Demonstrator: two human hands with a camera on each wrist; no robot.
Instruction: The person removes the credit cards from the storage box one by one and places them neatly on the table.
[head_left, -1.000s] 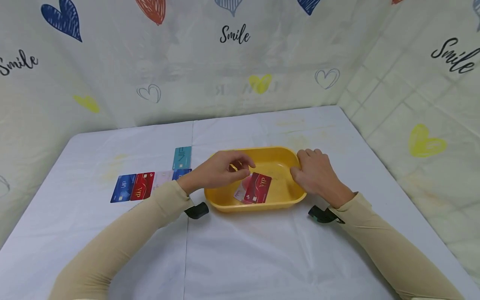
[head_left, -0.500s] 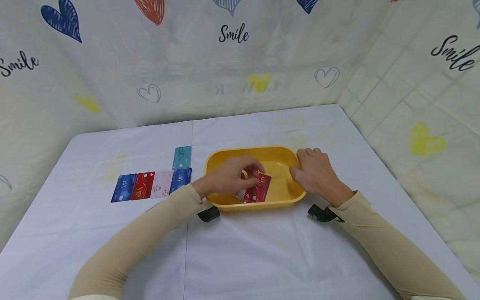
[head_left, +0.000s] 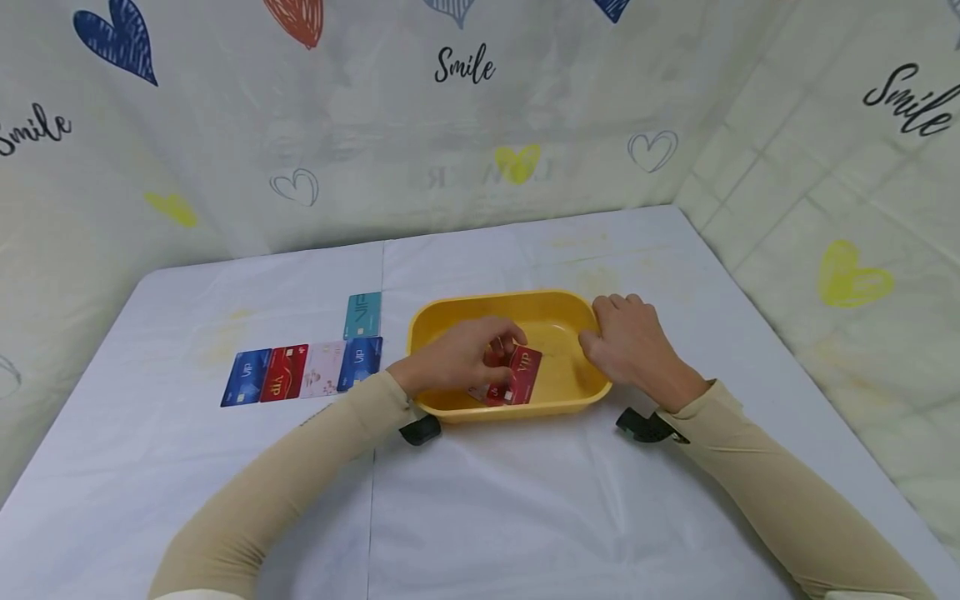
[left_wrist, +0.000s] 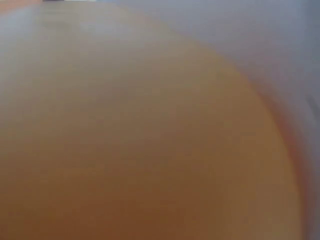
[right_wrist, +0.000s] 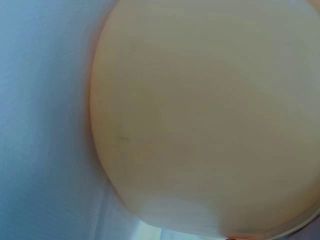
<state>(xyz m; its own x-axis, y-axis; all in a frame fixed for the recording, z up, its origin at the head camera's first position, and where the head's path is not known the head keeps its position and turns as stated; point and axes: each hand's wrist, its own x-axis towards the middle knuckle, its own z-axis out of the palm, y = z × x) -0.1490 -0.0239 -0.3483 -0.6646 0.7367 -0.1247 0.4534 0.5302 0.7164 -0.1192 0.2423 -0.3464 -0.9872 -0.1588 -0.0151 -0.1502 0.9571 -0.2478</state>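
My left hand reaches into the yellow plastic tray, its bent fingers and thumb right at a red VIP card. I cannot tell whether the fingertips pinch the card. The hand partly covers it, along with a pale pinkish card lying beneath. On the tray's right end, my right hand grips the rim with its fingers over the far side and thumb toward the inside. Both wrist views are blurred and mostly filled by a close tan-yellow surface; they show no clear fingers.
Left of the tray, cards lie in a row: a blue VIP card, a red VIP card, a pale floral card and another blue VIP card. A teal card lies above the row's right end. White cloth covers the table.
My left hand has moved right and down into the tray, onto the cards, uncovering the right end of the card row. The right hand stays on the tray rim.
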